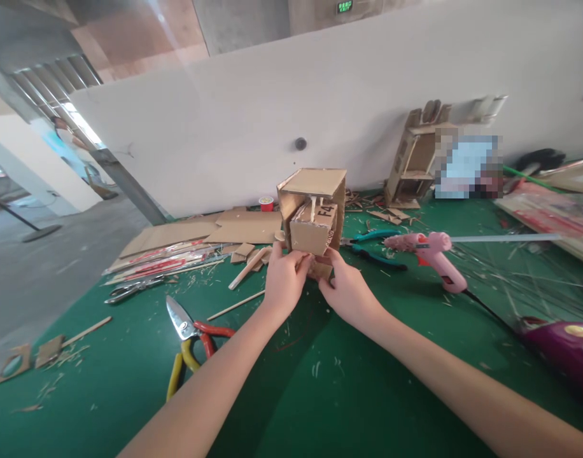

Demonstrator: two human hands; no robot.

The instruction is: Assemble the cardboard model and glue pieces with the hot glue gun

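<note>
Head view: your left hand [284, 280] and right hand [349, 289] have their fingers pinched narrow on the box [313, 235], down at its lower front edge. It's upright on the green desk [320, 388], in front of the white panel [224, 127]. Looks like plain cardboard, so I'd guess light, fairly stiff, not slippery, but easy to dent and maybe weak at the seams. Personally I'd grab the outer side walls low down, near the corners. Glue gun [432, 248] is off to your right.
</note>
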